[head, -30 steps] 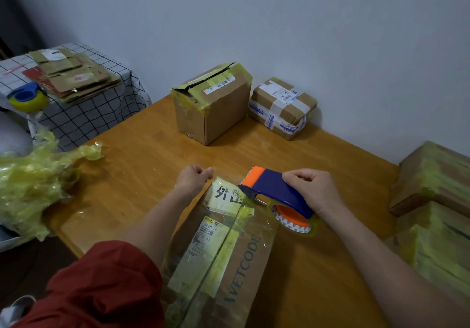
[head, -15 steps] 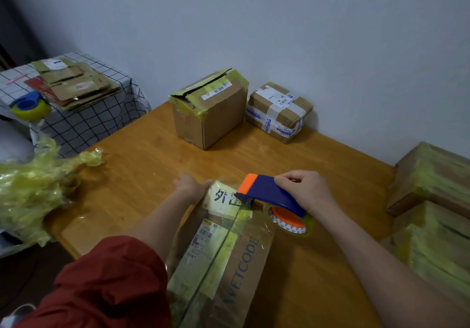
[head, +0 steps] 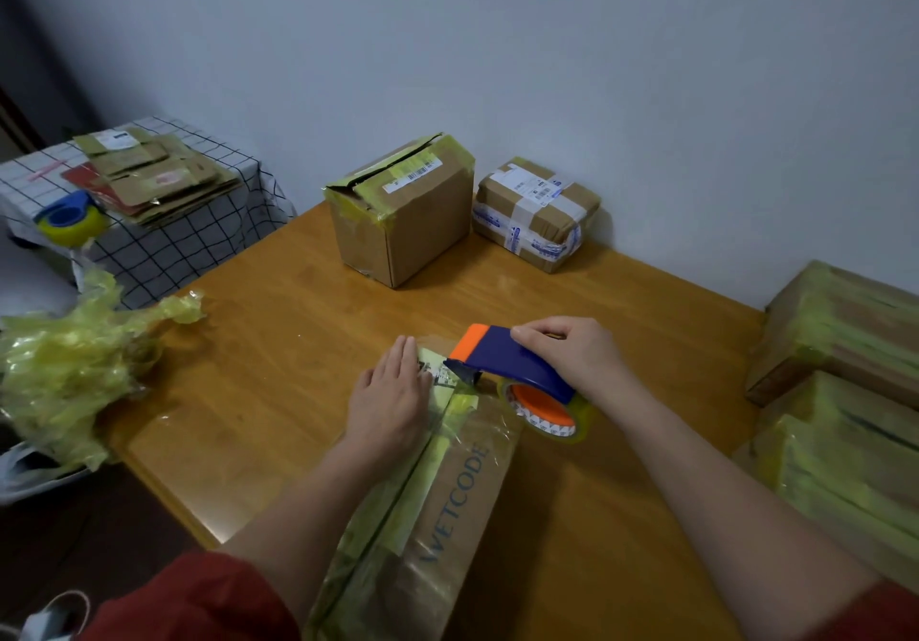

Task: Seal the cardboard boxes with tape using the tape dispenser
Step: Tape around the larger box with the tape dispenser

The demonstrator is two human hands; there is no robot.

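Fingers (head: 536,334) of the right hand (head: 579,357) curl around the tape dispenser (head: 502,361), its front edge on the box (head: 462,481). The left hand (head: 390,396) presses flat, fingers straight, on the box beside it. The box lies on a wooden table (head: 248,342) by a wall (head: 547,53).

I work at a wooden table (head: 258,332) of warm orange-brown, pushed into the corner against a plain pale wall (head: 597,68). Off my left side a heap of crumpled yellow-green film (head: 64,367) lies over the table's edge, one twisted end reaching onto the wood. Below it I see something white (head: 30,476), too dim to name. Further back on the left stands a lower surface under a white cloth with black checks (head: 164,252). On that cloth lies a loose stack of flattened card pieces (head: 159,178), and just beside it a blue holder with a yellowish roll (head: 69,217)
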